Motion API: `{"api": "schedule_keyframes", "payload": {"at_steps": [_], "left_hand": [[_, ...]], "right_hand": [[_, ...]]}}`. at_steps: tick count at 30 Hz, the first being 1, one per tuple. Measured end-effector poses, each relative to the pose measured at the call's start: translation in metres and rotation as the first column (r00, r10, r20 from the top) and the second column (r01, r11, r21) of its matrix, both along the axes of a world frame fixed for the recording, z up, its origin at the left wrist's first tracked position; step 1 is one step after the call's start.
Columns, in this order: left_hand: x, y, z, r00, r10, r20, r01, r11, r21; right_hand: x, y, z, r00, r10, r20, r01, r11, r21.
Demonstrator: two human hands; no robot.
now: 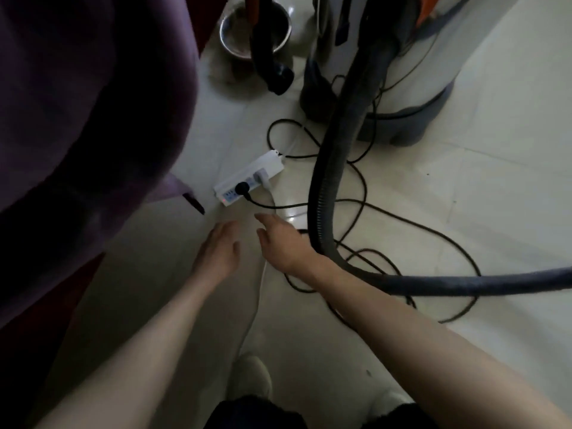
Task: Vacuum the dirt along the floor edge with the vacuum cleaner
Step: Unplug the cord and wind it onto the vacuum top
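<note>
- Left hand [216, 249]: reaching forward over pale tiled floor [464, 212]; fingers straight, lying loosely together, holding nothing; fingertips blurred.
- Right hand [283, 243]: reaching forward just beside the left; fingers extended and slightly spread, empty; thumb side hard to make out.
- White power strip [249, 178]: on the floor just beyond both sets of fingertips, apart from them; one black plug [240, 188] and one pale plug seated in it; small red light at its near end.
- Black cable [402, 221]: running from the black plug, looping in tangles to the right of the right fingers and under that wrist; end not traceable.
- Vacuum cleaner [411, 85]: well beyond the fingers, upper right; silver drum on grey base, top cut off by the frame edge.
- Grey hose [322, 181]: arcing from the drum down close by the right wrist, leaving the frame at right; contact with the wrist cannot be told.
- Metal bowl [255, 29]: far beyond the fingers, partly hidden behind a dark tube.
- Purple fabric [86, 103]: filling the upper left, dark, shape unclear.
</note>
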State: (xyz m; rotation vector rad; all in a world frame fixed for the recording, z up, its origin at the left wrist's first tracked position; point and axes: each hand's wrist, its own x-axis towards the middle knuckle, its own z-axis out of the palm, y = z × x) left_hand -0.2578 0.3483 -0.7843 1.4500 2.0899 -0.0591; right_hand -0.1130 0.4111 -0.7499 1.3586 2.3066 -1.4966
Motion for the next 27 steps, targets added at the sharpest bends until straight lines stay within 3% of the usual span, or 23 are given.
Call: {"api": "schedule_keyframes", "payload": {"at_steps": [6, 12, 17, 21, 27], "left_hand": [[-0.035, 0.019, -0.079, 0.997, 0.073, 0.009, -0.074, 0.972, 0.224], [-0.042, 0.022, -0.101, 0.999, 0.040, -0.026, -0.029, 0.939, 0.342], [-0.036, 0.030, -0.103, 0.995, 0.037, -0.096, -0.014, 0.974, 0.225], [-0.020, 0.039, -0.111, 0.996, 0.091, 0.006, -0.091, 0.994, 0.065], [-0.008, 0.040, -0.116, 0.964, 0.224, 0.146, -0.241, 0.964, 0.110]], "right_hand": [[-0.062, 0.031, -0.109, 0.988, -0.020, 0.155, -0.021, 0.965, 0.263], [-0.064, 0.033, -0.144, 0.979, -0.115, 0.167, 0.080, 0.975, 0.206], [-0.027, 0.021, -0.131, 0.979, -0.156, 0.130, 0.136, 0.979, 0.153], [-0.009, 0.012, -0.125, 0.970, -0.185, 0.161, 0.159, 0.975, 0.157], [-0.016, 0.010, -0.121, 0.946, -0.218, 0.239, 0.159, 0.956, 0.245]]}}
